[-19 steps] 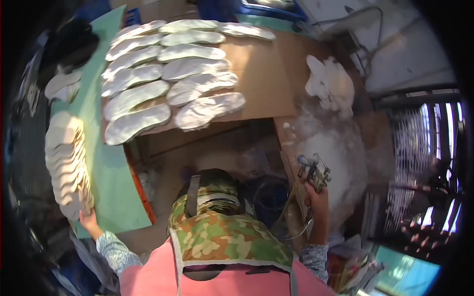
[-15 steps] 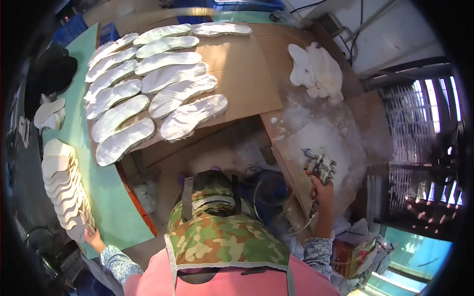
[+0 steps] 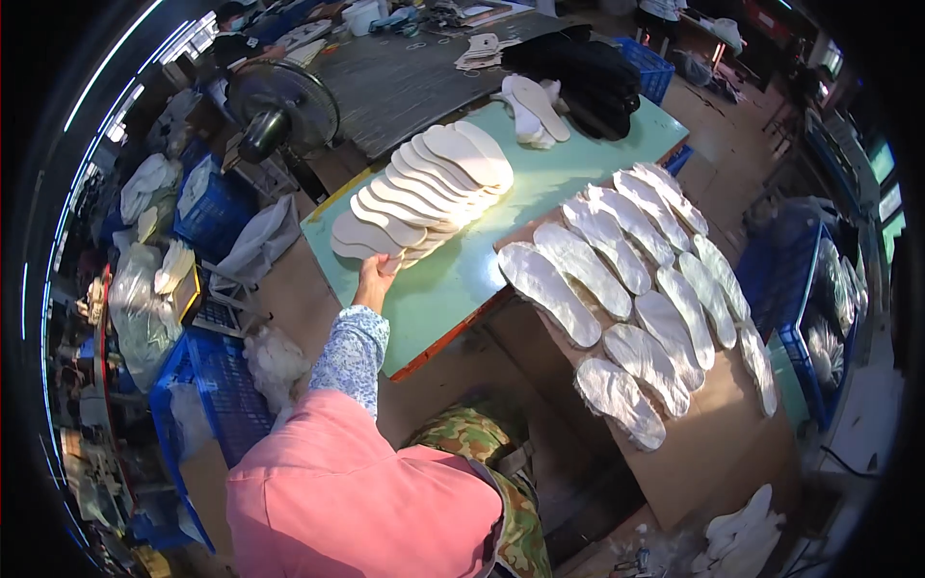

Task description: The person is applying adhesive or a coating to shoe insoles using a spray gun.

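My left hand [image 3: 374, 276] reaches to the near end of a row of overlapping cream insoles [image 3: 424, 188] on the green table [image 3: 453, 289]. Its fingers are closed on the edge of an insole [image 3: 364, 234] at that end. On the cardboard [image 3: 674, 472] to the right lie several white fuzzy insoles [image 3: 549, 289] in rows. A metal spray gun [image 3: 642, 556] shows small at the bottom edge, partly cut off. My right hand is outside the picture.
A pair of pale insoles on white cloth [image 3: 535, 108] lies by a black fabric heap [image 3: 578, 77]. White pieces [image 3: 740, 535] sit at lower right. A fan [image 3: 279, 111] stands beyond the table. Blue crates [image 3: 226, 390] flank me on the left, another [image 3: 800, 318] on the right.
My view has turned left, toward the row of cream insoles. My left hand stays at the row's near end. My right hand, which held the spray gun, has left the picture.
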Available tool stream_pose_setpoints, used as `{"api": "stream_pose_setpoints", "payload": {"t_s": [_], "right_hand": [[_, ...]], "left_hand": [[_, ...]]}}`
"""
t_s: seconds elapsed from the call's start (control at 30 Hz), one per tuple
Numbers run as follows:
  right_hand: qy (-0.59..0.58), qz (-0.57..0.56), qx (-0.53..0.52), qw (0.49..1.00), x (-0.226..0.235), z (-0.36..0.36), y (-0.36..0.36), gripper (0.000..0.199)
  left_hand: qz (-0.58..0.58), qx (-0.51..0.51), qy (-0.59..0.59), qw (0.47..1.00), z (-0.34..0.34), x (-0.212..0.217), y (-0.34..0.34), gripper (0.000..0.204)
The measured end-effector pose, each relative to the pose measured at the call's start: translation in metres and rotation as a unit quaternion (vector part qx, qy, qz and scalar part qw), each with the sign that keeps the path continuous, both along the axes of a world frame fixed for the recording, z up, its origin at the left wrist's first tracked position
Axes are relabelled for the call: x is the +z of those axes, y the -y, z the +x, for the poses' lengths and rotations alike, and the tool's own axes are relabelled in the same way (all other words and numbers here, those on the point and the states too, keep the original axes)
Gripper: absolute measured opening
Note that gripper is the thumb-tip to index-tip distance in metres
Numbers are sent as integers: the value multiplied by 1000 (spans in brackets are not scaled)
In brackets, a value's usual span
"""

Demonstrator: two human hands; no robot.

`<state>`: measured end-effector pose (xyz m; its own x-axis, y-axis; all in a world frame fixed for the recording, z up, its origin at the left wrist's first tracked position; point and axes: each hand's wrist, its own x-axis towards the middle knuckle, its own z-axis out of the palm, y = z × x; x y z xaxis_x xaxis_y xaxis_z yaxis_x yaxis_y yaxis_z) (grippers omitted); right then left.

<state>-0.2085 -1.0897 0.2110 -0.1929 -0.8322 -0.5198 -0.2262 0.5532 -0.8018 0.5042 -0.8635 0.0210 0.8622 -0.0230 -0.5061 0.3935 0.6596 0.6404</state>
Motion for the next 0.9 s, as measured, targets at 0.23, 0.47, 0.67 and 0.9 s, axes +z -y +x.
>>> {"api": "stream_pose_setpoints", "payload": {"t_s": [0.23,0.47,0.67,0.9], "right_hand": [[10,-56,109,992,4,54,51,25],[22,-65,184,981,1,117,40,25],[-1,-101,174,979,15,141,16,25],[2,-118,174,978,24,160,-6,26]], "left_hand": [[-54,13,-43,998,-71,18,-19,21],[-105,37,-35,993,-36,9,-36,28],[4,-23,-27,999,11,2,-70,16],[119,-65,101,986,56,-20,-140,26]]}}
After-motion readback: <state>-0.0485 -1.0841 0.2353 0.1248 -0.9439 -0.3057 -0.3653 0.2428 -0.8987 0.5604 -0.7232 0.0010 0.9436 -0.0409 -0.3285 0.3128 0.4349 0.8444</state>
